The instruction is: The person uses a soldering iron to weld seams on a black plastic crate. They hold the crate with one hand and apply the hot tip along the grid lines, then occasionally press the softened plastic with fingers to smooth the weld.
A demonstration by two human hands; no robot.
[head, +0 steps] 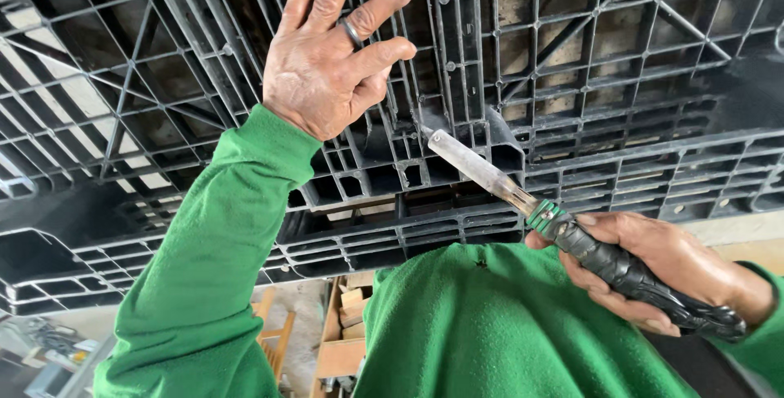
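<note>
In the head view, the left hand (pixel 331 59) is spread flat against the black plastic pallet (pixel 572 80), grasping nothing. The tool (pixel 572 239) is clenched by its black handle in the right hand (pixel 661 271), its metal tip touching the pallet.

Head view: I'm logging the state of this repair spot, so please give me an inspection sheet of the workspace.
Surface: black plastic pallet, ribbed grid side facing the camera, filling most of the view.
Job's things: tool with a flat metal tip, green collar and black wrapped handle; the tip points at a pallet rib, contact cannot be told.
Clutter: wooden pieces down below between the green sleeves.
Hands: left hand spread open against the pallet, ring on one finger; right hand gripping the tool handle.
Cables: nothing seen.
Surroundings: pale floor showing through the grid at left; blurred items at lower left.
</note>
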